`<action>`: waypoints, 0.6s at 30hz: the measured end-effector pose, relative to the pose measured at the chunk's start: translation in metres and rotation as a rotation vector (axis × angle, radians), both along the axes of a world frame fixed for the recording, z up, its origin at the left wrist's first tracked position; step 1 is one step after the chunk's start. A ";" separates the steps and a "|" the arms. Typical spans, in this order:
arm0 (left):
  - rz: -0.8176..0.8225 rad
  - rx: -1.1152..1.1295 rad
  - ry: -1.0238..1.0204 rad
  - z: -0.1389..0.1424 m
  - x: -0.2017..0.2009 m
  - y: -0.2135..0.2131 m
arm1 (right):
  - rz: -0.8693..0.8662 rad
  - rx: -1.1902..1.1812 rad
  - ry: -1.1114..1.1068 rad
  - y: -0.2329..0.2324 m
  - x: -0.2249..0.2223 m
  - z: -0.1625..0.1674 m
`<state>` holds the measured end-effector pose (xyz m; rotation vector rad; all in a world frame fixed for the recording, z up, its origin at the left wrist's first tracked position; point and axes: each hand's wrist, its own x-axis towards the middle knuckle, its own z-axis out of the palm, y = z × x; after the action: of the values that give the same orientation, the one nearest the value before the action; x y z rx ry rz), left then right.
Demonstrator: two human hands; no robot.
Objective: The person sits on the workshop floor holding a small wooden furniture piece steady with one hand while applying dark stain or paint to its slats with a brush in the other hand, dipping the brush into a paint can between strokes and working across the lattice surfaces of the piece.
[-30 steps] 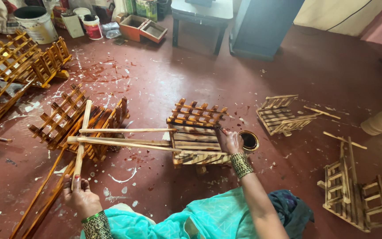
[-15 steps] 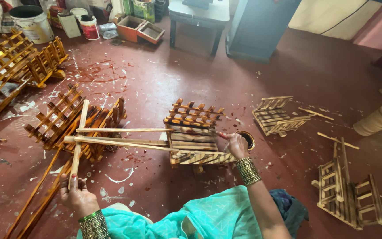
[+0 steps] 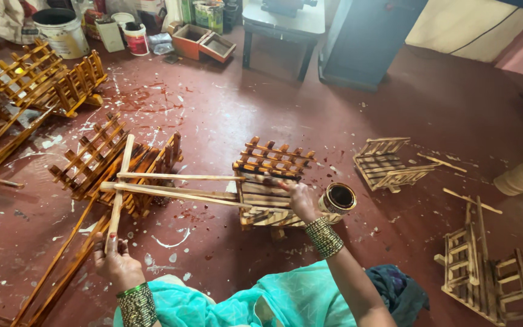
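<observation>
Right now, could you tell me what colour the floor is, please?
The floor is dark red-brown, flecked with white paint spots; the head view shows it.
</observation>
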<state>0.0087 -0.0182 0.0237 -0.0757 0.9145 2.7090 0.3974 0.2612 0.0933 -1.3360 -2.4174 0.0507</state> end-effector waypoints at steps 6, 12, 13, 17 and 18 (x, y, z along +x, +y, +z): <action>0.022 -0.058 -0.092 0.003 0.001 0.001 | 0.183 0.070 0.155 -0.003 -0.013 0.011; 0.010 -0.045 -0.082 0.002 0.000 0.003 | 0.099 0.053 0.010 0.016 -0.001 0.009; 0.012 -0.044 -0.084 0.003 -0.001 0.004 | 0.092 0.041 -0.012 0.020 0.005 0.007; 0.013 -0.028 -0.084 0.002 -0.001 0.004 | 0.116 0.066 -0.182 0.035 0.036 0.009; 0.012 -0.019 -0.080 0.001 -0.001 0.004 | 0.135 0.086 -0.187 0.037 0.043 0.013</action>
<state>0.0076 -0.0139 0.0251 -0.1925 0.9196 2.6869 0.4400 0.2986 0.1061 -1.1854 -2.6306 -0.1474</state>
